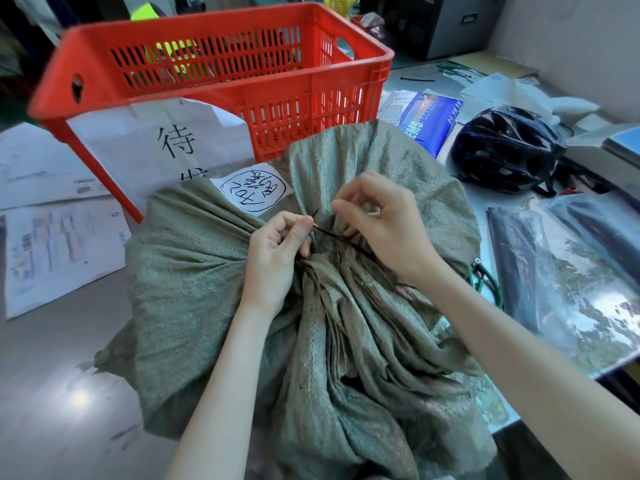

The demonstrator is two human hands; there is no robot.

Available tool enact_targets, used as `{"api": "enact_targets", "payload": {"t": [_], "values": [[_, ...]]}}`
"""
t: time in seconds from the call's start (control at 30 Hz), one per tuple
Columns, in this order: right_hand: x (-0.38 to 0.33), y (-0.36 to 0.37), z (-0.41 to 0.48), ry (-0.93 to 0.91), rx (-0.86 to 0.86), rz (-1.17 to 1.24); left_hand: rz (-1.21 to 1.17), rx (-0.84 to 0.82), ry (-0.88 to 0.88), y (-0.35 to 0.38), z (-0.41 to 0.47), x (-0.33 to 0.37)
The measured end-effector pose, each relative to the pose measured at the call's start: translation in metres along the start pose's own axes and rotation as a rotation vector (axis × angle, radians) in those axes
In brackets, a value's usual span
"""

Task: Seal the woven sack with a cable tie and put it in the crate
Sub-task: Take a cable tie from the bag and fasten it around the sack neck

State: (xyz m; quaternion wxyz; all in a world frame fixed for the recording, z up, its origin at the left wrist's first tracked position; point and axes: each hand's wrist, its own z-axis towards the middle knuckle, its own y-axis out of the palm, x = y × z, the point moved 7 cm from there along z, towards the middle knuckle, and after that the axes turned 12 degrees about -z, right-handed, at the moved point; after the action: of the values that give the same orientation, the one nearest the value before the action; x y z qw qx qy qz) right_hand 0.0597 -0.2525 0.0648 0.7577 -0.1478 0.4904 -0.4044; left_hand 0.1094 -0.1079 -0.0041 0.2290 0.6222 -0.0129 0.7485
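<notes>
Cluttered grey worktop, papers and a dark helmet at its edges. Woven sack lies at centre, mouth gathered into a neck between both hands; red crate stands just behind it, touching or nearly so. Left hand pinches the black cable tie at the neck, thumb against forefinger. Right hand has fingertips curled onto the gathered folds beside the strap; whether it grips the strap itself cannot be told. Recommended: keep the pleats bunched tight, thread the tail through the head, cinch without trapping loose fabric.
</notes>
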Motion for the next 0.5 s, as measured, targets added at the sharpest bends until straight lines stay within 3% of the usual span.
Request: {"api": "enact_targets", "payload": {"t": [0.23,0.37,0.5], "values": [[-0.006,0.018,0.019,-0.071,-0.25,-0.124,-0.01,-0.05,-0.01,0.002,0.0,0.002],[-0.009,0.02,0.019,-0.115,-0.24,-0.105,-0.021,-0.06,-0.019,0.004,-0.001,0.004],[-0.009,0.007,0.019,-0.092,-0.126,-0.019,-0.014,-0.07,-0.01,0.01,-0.003,0.008]]}}
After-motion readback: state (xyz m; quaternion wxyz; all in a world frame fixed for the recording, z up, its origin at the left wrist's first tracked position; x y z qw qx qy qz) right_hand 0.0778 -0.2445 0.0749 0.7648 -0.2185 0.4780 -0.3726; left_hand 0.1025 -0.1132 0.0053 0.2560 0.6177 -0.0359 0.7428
